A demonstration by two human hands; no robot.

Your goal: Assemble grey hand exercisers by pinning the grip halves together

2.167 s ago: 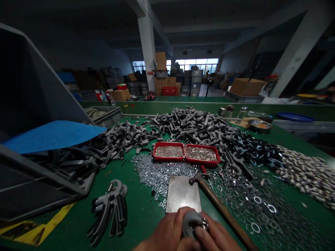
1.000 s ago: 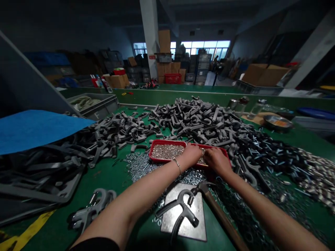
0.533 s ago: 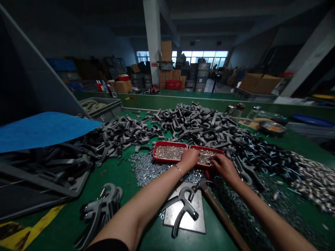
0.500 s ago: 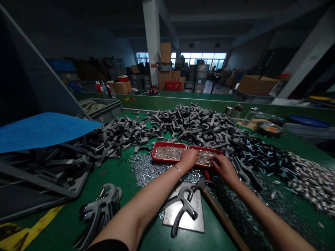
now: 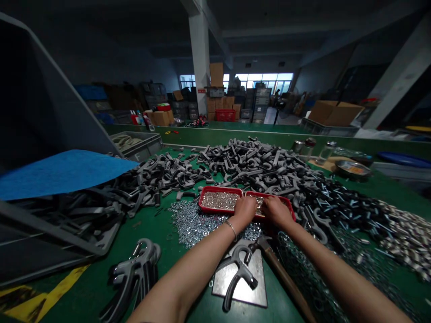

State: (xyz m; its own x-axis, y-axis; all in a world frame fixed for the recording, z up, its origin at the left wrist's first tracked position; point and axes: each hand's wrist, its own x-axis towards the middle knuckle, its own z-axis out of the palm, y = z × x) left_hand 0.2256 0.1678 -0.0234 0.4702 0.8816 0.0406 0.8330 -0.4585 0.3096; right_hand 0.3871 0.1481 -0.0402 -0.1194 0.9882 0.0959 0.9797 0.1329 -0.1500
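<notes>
My left hand (image 5: 245, 209), with a bracelet at the wrist, reaches over the right red tray (image 5: 293, 214) of small shiny metal parts. Its fingers are curled down, and what they pinch, if anything, is hidden. Close beside it, my right hand (image 5: 276, 211) is also curled into the same tray, its fingertips hidden among the parts. A second red tray (image 5: 218, 211) of small parts adjoins on the left. Below my forearms, a grey and black hand exerciser (image 5: 239, 270) lies on a metal plate (image 5: 251, 297), beside a wooden-handled hammer (image 5: 286, 280).
Loose nuts (image 5: 188, 224) spread before the trays. Behind rises a heap of grey handles (image 5: 256, 161). Several hand exercisers (image 5: 136, 273) lie left, by a tilted grey crate (image 5: 50, 246). Black parts with metal pins (image 5: 350, 206) and metal cylinders (image 5: 407, 237) are piled right.
My right hand has moved left and deeper into the right tray, closer to my left hand. The whole view has shifted slightly, with the scene sitting lower and further right.
</notes>
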